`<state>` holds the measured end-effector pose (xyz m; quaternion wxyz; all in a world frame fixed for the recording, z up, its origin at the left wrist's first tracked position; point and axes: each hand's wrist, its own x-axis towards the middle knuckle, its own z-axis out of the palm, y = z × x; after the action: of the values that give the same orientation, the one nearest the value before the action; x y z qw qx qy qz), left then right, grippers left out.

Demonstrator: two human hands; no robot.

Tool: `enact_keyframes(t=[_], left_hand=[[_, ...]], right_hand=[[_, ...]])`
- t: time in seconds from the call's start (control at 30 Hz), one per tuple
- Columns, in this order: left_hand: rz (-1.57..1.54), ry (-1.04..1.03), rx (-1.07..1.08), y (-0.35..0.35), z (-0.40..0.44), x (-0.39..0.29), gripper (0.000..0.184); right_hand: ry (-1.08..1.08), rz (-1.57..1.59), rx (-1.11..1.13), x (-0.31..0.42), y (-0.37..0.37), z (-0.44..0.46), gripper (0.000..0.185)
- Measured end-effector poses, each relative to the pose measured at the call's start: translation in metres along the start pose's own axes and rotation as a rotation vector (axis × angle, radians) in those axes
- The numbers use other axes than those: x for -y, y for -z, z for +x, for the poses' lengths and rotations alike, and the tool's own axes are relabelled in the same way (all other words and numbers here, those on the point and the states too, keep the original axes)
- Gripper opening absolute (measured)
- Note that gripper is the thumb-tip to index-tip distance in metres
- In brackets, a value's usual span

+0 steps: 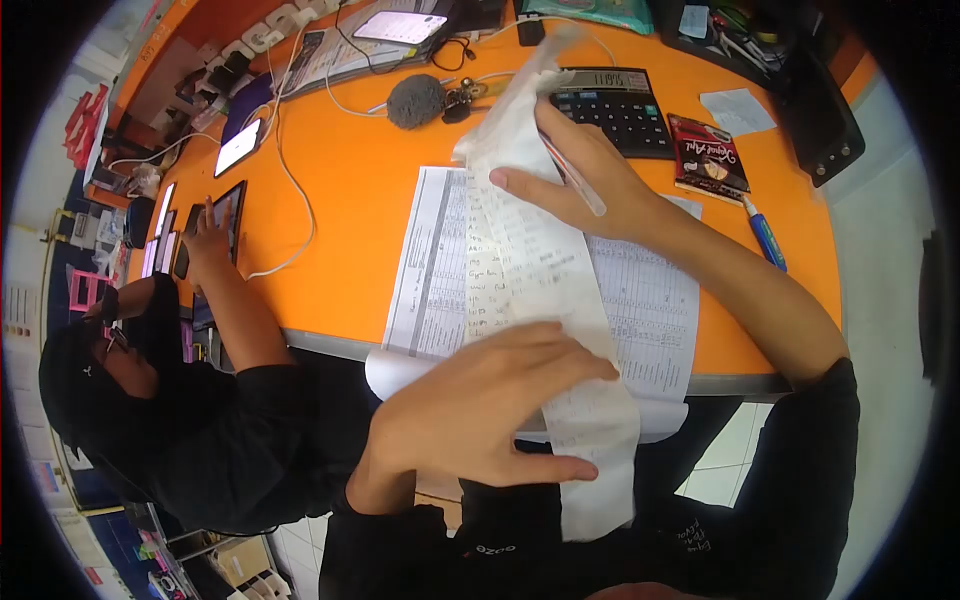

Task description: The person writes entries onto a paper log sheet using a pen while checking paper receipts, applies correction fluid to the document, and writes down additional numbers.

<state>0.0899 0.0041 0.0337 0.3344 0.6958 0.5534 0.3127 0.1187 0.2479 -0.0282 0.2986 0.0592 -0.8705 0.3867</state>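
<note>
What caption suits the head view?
Left hand over a long paper strip, right hand on it, holding a pen.

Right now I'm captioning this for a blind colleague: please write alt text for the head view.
A person's right hand holds a clear pen and a long white paper strip over printed white sheets on an orange desk; the left hand is spread over the strip's lower part. Another person in black is at left.

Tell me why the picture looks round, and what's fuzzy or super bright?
Head view: black corners and a bowed scene, probably from a very wide lens, with the flat orange desk looking curved; head view: the long white paper strip smears at its far end; head view: the small phone with a white-lit screen glows almost blank.
</note>
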Motion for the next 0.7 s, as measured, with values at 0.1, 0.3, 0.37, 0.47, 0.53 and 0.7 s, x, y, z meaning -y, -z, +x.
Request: enact_keyframes(t=[0.1,0.3,0.37,0.47,0.53,0.7], left_hand=[[-0.021,-0.022,0.030,-0.005,0.004,-0.004,0.063],[-0.103,-0.044,0.066,-0.013,0.005,-0.003,0.061],[-0.109,-0.091,0.041,-0.015,0.005,0.001,0.059],[-0.129,-0.078,0.039,-0.012,0.003,0.000,0.058],[-0.055,-0.064,-0.028,-0.007,0.002,0.004,0.057],[0.481,0.119,-0.316,0.016,0.002,0.021,0.057]], right_hand=[[-0.028,0.032,-0.048,0.004,0.001,0.001,0.040],[-0.161,0.000,-0.004,0.009,0.003,0.003,0.042],[-0.147,0.003,-0.017,0.004,0.001,0.002,0.041],[-0.117,-0.010,-0.016,0.005,0.003,0.002,0.038],[-0.189,0.026,0.060,0.012,0.006,0.004,0.035],[0.099,-0.211,0.222,0.007,0.005,0.000,0.028]])
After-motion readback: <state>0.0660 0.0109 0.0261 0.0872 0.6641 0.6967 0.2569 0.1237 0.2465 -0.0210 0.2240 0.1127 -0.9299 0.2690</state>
